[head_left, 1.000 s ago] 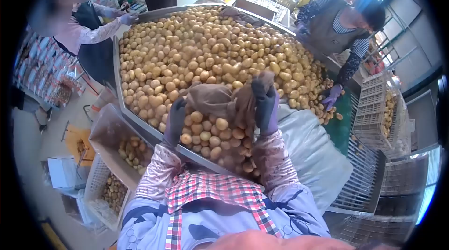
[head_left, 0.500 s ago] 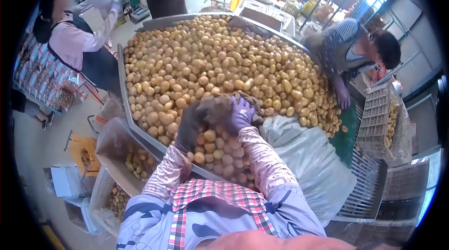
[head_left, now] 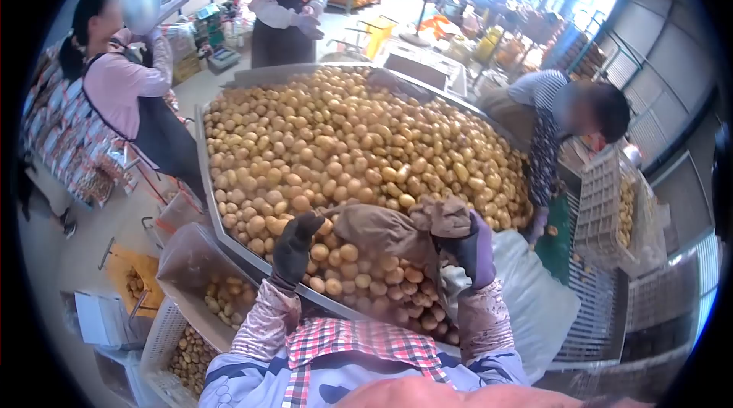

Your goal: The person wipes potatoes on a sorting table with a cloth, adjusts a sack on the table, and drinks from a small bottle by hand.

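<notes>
A crumpled brown cloth (head_left: pixel 385 231) stretches over the near part of a big heap of potatoes (head_left: pixel 321 156). My left hand (head_left: pixel 294 250), in a dark glove, has its fingers closed at the thin left end of the cloth. On the other side, my right hand (head_left: pixel 475 251), in a purple and dark glove, grips the cloth beneath its bunched end. Potatoes lie in front of my checked apron (head_left: pixel 366 343), between my two forearms. The heap fills a metal-edged sorting table (head_left: pixel 211 198).
A pale plastic sack (head_left: pixel 527 297) lies right of my right arm. Left stand a cardboard box (head_left: pixel 187 259) and a crate (head_left: pixel 156 347) with potatoes. A co-worker (head_left: pixel 569 110) bends over the right edge near a slatted crate (head_left: pixel 599 202); two people stand beyond the table.
My hands have moved apart, right hand rightward and toward me, spreading the brown cloth between them. The co-worker at right reaches lower; the far person's hands have come together.
</notes>
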The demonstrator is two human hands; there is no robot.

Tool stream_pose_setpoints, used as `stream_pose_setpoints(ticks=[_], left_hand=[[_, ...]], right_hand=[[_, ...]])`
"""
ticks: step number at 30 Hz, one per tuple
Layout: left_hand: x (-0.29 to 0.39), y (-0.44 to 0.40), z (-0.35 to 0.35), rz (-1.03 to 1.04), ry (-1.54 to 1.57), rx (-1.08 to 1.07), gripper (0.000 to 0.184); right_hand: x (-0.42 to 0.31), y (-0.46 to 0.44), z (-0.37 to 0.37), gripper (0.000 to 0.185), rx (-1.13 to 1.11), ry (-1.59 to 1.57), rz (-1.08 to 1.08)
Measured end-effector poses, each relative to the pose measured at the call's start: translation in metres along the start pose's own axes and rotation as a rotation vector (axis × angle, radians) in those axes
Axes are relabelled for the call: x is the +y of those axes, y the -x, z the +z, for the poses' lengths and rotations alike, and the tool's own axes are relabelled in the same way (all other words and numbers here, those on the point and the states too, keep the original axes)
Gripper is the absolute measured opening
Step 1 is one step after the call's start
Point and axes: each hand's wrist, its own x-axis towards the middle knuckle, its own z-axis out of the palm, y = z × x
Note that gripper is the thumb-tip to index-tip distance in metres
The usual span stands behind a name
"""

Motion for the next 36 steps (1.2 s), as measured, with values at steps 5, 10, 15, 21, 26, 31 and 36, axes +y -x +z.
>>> stream_pose_setpoints(ticks=[5,10,15,21,26,31,36], left_hand=[[-0.013,0.000,0.026,-0.016,0.270,-0.050,0.031],[0.017,-0.002,0.026,-0.291,0.912,-0.074,0.053],[0.031,-0.009,0.004,0.058,1.084,-0.300,0.075],[0.066,-0.019,-0.022,-0.214,1.263,-0.006,0.064],[0.026,-0.031,-0.015,-0.189,1.031,0.048,0.061],[0.005,-0.035,0.021,0.131,0.098,0.253,0.040],[-0.046,-0.032,0.019,-0.244,0.378,0.560,0.027]], right_hand=[[0.105,0.010,-0.035,0.037,0.091,0.156,0.252],[0.082,0.012,-0.013,0.073,-0.378,1.506,0.049],[0.082,-0.006,0.038,0.067,-0.160,1.540,-0.496],[0.080,-0.027,0.077,0.056,-0.620,1.271,-0.075],[0.071,-0.033,0.115,0.056,-0.603,-0.223,0.170],[0.134,-0.044,0.160,0.043,-0.525,-0.345,0.248],[0.116,-0.009,0.180,0.033,-0.646,-0.044,0.104]])
